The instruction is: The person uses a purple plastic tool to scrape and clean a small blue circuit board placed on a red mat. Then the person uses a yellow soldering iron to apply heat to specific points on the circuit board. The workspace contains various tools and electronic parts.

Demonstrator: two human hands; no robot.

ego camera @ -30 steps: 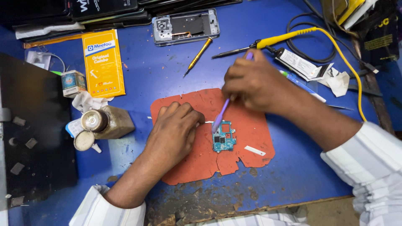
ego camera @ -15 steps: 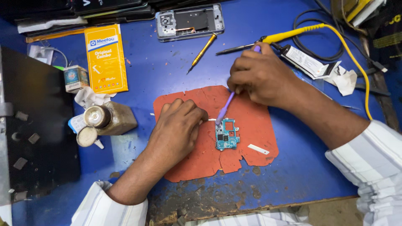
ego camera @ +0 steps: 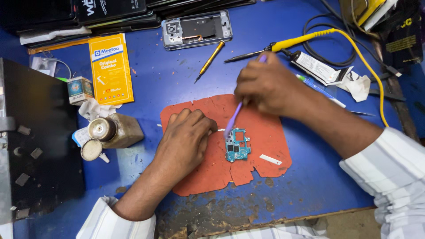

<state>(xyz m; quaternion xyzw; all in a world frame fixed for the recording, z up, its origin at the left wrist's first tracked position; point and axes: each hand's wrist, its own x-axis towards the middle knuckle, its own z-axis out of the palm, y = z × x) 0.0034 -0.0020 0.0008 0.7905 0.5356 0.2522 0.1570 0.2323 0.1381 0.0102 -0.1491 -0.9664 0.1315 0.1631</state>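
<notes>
The right hand [ego camera: 265, 86] covers most of the purple tool [ego camera: 233, 116], so its grip is hidden. The left hand [ego camera: 188, 137] hides the near end of a thin metal piece [ego camera: 220, 130]. At left, the black box [ego camera: 35, 146] runs off frame; both sleeves do too.

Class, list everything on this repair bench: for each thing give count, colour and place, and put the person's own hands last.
Small circuit board: one, blue-green, on the mat.
Heat mat: one, orange-red, bench centre.
Thin brush-like tool: one, purple, tip at the board.
Phone frame: one, silver, top centre.
Screwdriver: one, yellow, below the frame.
Soldering iron: one, yellow handle, upper right.
Flat packet: one, yellow, upper left.
Glass bottle: one, brownish, left.
Left hand: on the mat, beside the board.
Right hand: holds the purple tool.
</notes>
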